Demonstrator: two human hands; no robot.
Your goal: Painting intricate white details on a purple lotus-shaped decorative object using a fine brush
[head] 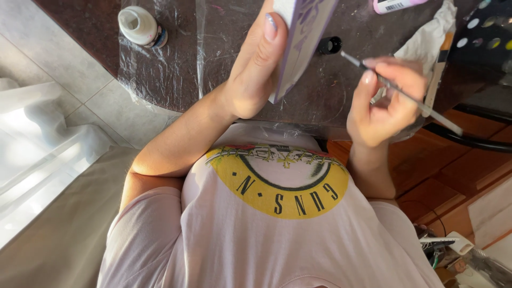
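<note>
My left hand [255, 72] grips a flat white panel painted purple [302, 37] by its edge and holds it tilted above the dark table. The thumb lies along the panel's side. My right hand [381, 104] pinches a thin paintbrush [444, 120] between its fingers. The brush's dark tip [348, 56] points toward the panel and stops a short way to its right, not touching it. Both hands hover over the table edge, just beyond my chest.
Clear plastic film [170, 69] covers the dark table. A white paint bottle [138, 25] stands far left, and a small black cap [330, 45] is beside the panel. At the right are crumpled white paper [426, 40], a dark palette with paint dots [482, 26] and a pink tube [397, 5].
</note>
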